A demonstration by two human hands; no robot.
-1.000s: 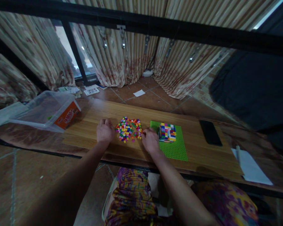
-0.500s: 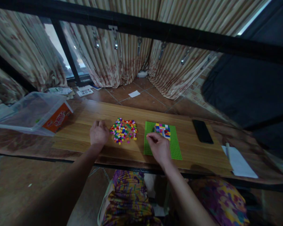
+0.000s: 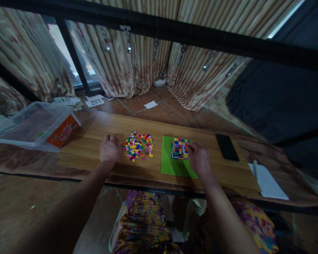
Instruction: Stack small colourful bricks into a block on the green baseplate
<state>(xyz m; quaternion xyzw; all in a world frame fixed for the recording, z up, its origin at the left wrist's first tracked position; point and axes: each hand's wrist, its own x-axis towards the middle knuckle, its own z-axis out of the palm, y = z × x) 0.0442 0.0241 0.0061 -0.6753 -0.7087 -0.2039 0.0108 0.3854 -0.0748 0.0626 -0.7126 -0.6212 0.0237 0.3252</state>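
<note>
My right hand (image 3: pixel 200 158) is closed in a pinch at the right side of a small block structure (image 3: pixel 178 148) made of many-coloured toy bricks. A tiny reddish brick seems to be at its fingertips, partly covered by them. The structure stands on the back part of a green studded baseplate (image 3: pixel 169 167), whose right side my hand hides. To the left, my left hand (image 3: pixel 110 148) rests on the wooden board with its fingers curled under, just beside a loose pile of small coloured bricks (image 3: pixel 134 148). Whatever lies under those fingers is hidden.
A clear plastic bin (image 3: pixel 29 141) with an orange label stands at the far left. To the right lie a black phone (image 3: pixel 227 147) and a white paper sheet (image 3: pixel 270 183) with a pale stick-like object on it. A dark metal bar (image 3: pixel 159 26) crosses above the board.
My right hand has moved right, from the left front of the brick structure to its right side, uncovering more of it. My left hand stays beside the pile.
</note>
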